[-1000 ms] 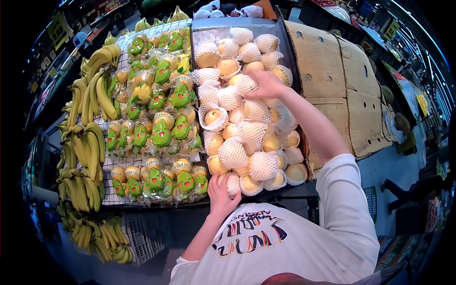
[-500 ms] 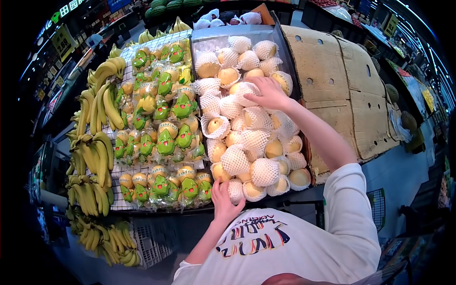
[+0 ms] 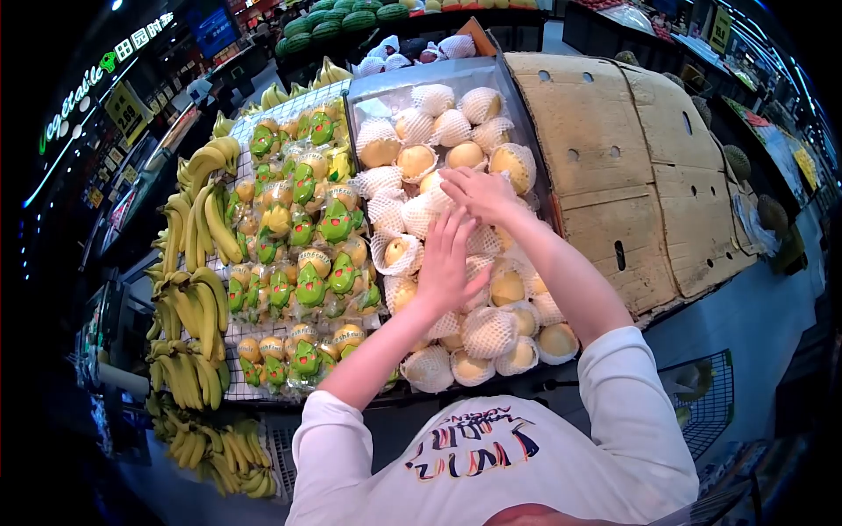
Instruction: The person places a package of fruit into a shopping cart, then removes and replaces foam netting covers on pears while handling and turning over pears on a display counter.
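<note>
Round yellowish fruits in white foam nets [image 3: 489,333] are heaped in a dark-edged bin [image 3: 542,149]. My left hand [image 3: 447,263] is over the middle of the heap, fingers apart and pointing away from me, with nothing seen in its grasp. Just beyond and to the right, my right hand [image 3: 481,195] rests on the netted fruit in the upper middle. Its fingers are stretched out to the left, and its palm hides what lies beneath. The two hands are close together.
Bagged fruits with green cartoon labels [image 3: 310,285] lie left of the bin, beside bunches of bananas [image 3: 206,307]. Perforated cardboard [image 3: 605,167] covers the stand at right. A shopping basket [image 3: 706,403] is at lower right, and watermelons [image 3: 342,26] are behind.
My left hand has left the netted fruit at the near edge and moved forward beside my right hand. My right hand has flattened over the fruit. The view has shifted slightly.
</note>
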`<control>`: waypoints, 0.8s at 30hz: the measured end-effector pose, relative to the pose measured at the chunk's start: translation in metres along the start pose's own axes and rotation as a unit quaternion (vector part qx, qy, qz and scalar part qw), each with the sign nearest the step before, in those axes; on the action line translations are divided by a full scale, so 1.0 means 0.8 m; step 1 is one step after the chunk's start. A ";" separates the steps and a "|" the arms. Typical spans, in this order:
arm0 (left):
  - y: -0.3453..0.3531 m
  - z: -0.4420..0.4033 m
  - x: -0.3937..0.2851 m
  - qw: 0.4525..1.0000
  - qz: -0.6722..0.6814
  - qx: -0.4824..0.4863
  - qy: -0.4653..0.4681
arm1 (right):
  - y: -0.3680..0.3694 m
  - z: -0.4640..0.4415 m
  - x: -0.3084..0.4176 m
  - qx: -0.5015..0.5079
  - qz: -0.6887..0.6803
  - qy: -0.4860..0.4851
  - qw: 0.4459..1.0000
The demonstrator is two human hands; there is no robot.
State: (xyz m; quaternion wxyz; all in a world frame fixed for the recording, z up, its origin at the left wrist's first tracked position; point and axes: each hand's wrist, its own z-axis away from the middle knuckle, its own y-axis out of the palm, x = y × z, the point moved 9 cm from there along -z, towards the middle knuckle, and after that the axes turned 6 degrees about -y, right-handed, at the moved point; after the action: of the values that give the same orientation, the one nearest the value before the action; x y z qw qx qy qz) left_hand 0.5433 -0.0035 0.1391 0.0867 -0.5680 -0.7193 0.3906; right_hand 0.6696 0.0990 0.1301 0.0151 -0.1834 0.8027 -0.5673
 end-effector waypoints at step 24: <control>0.094 -0.102 0.046 0.976 -0.185 0.097 -0.066 | -0.116 -0.068 -0.122 -0.256 0.082 0.037 0.963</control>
State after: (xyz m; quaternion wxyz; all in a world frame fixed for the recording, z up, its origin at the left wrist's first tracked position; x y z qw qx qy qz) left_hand 0.6333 0.0707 0.1328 0.1640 -0.3868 -0.7749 0.4723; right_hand 0.7734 0.1518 0.2168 -0.0159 -0.0937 0.9332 -0.3466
